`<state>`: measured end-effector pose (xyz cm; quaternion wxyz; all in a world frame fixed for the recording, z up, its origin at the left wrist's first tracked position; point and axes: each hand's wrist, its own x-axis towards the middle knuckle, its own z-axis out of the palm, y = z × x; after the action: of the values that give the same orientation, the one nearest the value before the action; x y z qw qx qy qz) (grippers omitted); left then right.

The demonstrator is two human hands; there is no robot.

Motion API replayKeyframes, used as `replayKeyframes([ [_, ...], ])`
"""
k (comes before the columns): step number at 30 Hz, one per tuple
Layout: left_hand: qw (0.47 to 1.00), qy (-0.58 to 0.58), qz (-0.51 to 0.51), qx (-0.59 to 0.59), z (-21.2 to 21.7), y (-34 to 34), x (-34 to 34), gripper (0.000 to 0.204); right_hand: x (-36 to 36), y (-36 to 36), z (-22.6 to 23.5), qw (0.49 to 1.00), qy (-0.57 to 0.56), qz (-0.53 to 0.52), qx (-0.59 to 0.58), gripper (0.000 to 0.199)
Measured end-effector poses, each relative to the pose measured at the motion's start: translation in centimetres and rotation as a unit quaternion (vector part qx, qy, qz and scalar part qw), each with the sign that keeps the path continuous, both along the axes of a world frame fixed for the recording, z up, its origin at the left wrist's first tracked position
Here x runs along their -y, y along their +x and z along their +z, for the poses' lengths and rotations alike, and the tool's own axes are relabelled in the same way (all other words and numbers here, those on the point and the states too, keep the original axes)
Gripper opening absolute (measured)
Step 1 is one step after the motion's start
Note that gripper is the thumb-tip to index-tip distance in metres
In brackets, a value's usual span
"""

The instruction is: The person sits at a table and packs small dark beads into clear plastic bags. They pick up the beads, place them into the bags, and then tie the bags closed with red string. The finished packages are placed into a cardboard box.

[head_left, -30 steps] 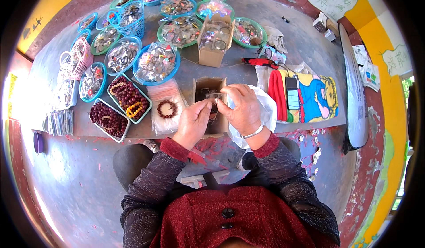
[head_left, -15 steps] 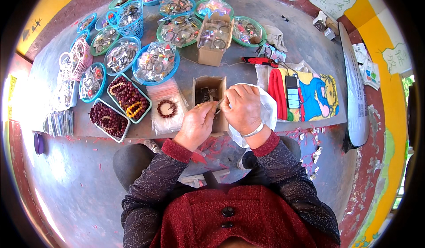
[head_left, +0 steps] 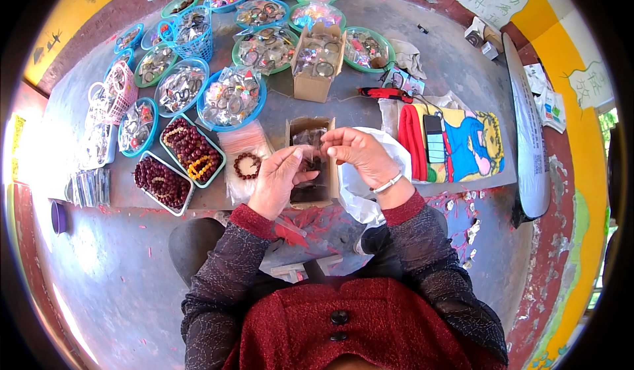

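Note:
My left hand (head_left: pixel 279 180) is over the left side of a small open cardboard box (head_left: pixel 333 185), its thumb and fingers closed in a pinch. Across from it, my right hand (head_left: pixel 362 157) is also pinched, fingertips above the box's right part. Something thin and see-through seems to stretch between the fingertips, too small and blurred to name. Dark items in clear plastic (head_left: pixel 309 139) lie inside the box, partly hidden by my hands. Left of my left hand, a dark red bead bracelet (head_left: pixel 247 166) rests on a stack of clear plastic bags (head_left: pixel 246 137).
Two trays of bead bracelets (head_left: pixel 189 206) sit at left. Several baskets of packaged bands (head_left: pixel 263 103) fill the back left, beside a fuller cardboard box (head_left: pixel 312 90). At right are a white plastic bag (head_left: pixel 389 147), a folded colourful towel (head_left: pixel 465 160) and a phone (head_left: pixel 434 127).
My hands have moved slightly apart, and the fingers have loosened from a tight grip into lighter pinches. More of the box's contents now shows between them.

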<state>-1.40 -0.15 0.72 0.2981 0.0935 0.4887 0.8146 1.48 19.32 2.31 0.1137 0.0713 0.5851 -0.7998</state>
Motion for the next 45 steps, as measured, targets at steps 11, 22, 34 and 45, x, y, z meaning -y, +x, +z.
replayKeyframes([
  [11,0.999,-0.013,0.006,0.030,-0.6,0.2,-0.2,0.025,0.8,0.2,-1.5,0.996,0.053,-0.065,-0.021,0.018],
  [22,0.998,-0.023,0.045,0.029,-1.0,0.1,-0.4,0.022,1.9,0.4,-0.7,0.994,0.068,-0.087,-0.021,0.014],
  [34,0.996,-0.011,0.066,0.052,-1.3,0.2,-0.5,0.022,1.8,0.4,-1.3,0.992,0.087,-0.091,-0.021,0.009],
  [45,0.998,0.023,0.034,0.041,-0.5,0.0,-0.4,0.021,1.3,0.4,-1.1,0.998,0.021,-0.059,-0.024,0.016],
])
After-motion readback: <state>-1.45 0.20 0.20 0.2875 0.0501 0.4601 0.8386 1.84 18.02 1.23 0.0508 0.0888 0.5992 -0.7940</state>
